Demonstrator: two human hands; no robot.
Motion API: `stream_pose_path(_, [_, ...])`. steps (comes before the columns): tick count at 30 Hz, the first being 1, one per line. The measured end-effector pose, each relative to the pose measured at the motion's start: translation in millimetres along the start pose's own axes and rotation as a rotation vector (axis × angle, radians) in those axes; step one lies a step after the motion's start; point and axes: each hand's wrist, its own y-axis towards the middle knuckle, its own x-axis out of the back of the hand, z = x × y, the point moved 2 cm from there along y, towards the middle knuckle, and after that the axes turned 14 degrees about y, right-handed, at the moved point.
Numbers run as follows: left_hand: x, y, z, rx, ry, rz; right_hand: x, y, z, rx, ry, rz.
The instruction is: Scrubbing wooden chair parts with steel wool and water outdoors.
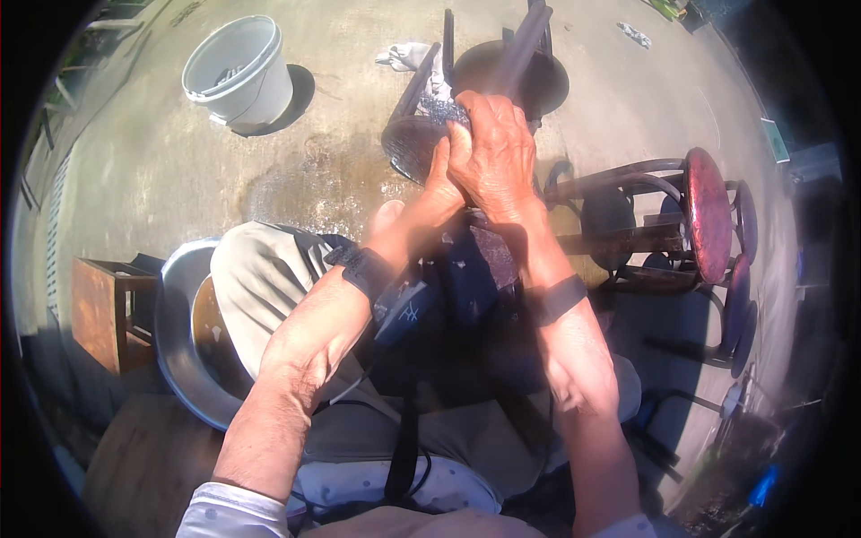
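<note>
My left hand (pixel 437 184) and my right hand (pixel 495 152) are pressed together in front of me, fingers closed. A dark, speckled, wet-looking bit (pixel 446 110) shows at their upper left edge; whatever lies inside the grip is hidden. Just beyond, a stool with dark legs and a dark round seat (pixel 413 148) lies tipped over. A second dark round piece (pixel 549 85) is behind my right hand, with blurred legs in front of it. Pale cloth (pixel 405 56) lies on the ground next to the legs.
A white bucket (pixel 247 112) stands at the far left on wet concrete. By my left knee is a metal basin (pixel 177 309) with brownish liquid, beside a wooden stool (pixel 97 314). Red-topped stools (pixel 708 215) lie on their sides at my right.
</note>
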Motion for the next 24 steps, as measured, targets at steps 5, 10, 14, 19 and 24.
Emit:
stream_pose_path(5, [-34,18,-30,0.572,-0.418,-0.115,11,1,-20,-0.033,0.024,-0.125])
stream_pose_path(10, [-33,27,-45,0.237,-0.568,-0.07,25,9,-33,-0.501,0.226,-0.165])
stream_pose_path(14, [-19,22,-50,0.31,0.292,-0.1,55,-17,-56,-0.662,0.488,-0.31])
stream_pose_path(19, [-27,26,-49,0.297,0.361,-0.08,61,-7,-44,-0.049,0.152,-0.209])
stream_pose_path(24, [-27,28,-52,0.33,0.405,-0.073,45,-31,-33,-0.112,0.005,-0.124])
